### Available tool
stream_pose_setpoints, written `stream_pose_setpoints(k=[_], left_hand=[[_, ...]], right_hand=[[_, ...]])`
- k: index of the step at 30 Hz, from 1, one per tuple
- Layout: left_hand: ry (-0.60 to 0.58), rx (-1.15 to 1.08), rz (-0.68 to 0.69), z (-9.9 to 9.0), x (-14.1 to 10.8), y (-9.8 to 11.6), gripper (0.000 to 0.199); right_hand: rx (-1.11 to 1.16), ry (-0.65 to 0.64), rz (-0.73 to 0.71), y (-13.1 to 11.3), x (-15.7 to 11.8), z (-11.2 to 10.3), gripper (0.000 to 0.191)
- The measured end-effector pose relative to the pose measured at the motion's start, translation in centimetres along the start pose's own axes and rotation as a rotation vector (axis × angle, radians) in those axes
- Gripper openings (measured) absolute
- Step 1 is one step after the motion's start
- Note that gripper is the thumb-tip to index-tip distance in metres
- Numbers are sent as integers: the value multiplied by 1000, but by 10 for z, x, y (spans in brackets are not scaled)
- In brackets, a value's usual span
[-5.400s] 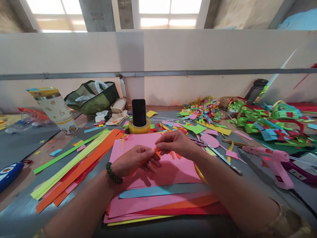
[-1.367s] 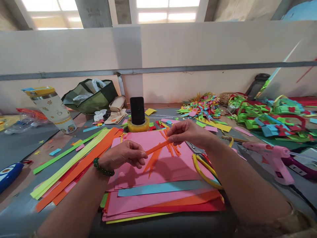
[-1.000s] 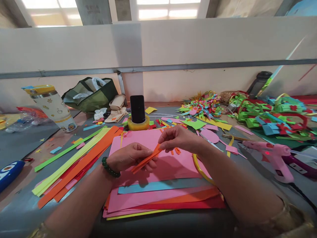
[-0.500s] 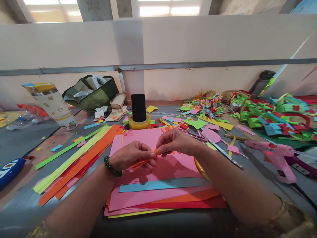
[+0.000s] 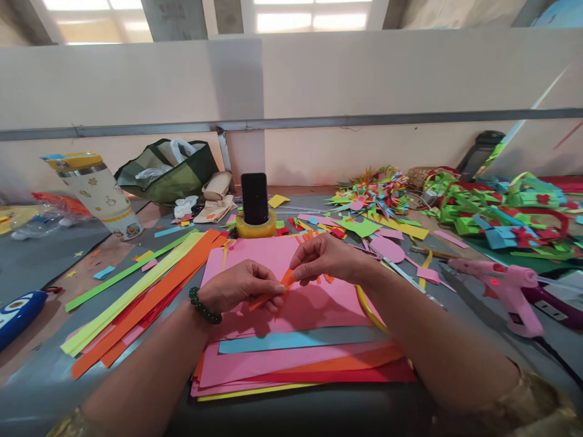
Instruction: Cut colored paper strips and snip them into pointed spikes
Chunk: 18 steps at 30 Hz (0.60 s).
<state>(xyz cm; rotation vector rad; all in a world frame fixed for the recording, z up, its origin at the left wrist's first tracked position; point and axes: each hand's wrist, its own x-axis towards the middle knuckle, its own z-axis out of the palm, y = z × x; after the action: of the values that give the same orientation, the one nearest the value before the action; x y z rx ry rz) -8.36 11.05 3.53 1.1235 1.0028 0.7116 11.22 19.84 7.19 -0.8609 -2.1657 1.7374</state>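
Note:
Over a stack of pink paper sheets (image 5: pixel 319 309), my left hand (image 5: pixel 248 286) pinches a narrow piece of orange paper (image 5: pixel 288 279) between thumb and fingers. The fingertips of my right hand (image 5: pixel 319 261) are closed on the upper end of that same piece. Part of the orange paper is hidden by my fingers. Small orange cut strips (image 5: pixel 325 278) lie on the pink sheet beside my right hand. A blue strip (image 5: pixel 291 340) crosses the stack nearer to me.
Left of the stack lie long paper strips (image 5: pixel 150 291) and a tumbler (image 5: pixel 98 194). A phone (image 5: pixel 255 199) leans on a yellow tape roll (image 5: pixel 255 227) behind it. Scissors (image 5: pixel 414 280), a pink glue gun (image 5: pixel 505 291) and green paper baskets (image 5: pixel 473 209) are on the right.
The orange paper between my fingertips is raised and spread more into view. My right hand has moved slightly right, and my left hand has shifted only a little.

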Motion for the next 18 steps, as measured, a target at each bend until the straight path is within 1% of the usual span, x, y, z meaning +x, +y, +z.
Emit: stream_pose_setpoints(k=[3, 8, 15, 18], left_hand=[[12, 2, -10, 0, 0, 0, 24], [69, -13, -3, 3, -2, 2, 22], [57, 80, 3, -1, -4, 3, 25], [53, 88, -2, -2, -5, 4, 23]], right_hand=[[4, 6, 10, -1, 0, 0, 28], [-4, 2, 7, 0, 0, -1, 28], [-21, 59, -21, 2, -1, -12, 28], [-36, 59, -16, 1, -1, -15, 27]])
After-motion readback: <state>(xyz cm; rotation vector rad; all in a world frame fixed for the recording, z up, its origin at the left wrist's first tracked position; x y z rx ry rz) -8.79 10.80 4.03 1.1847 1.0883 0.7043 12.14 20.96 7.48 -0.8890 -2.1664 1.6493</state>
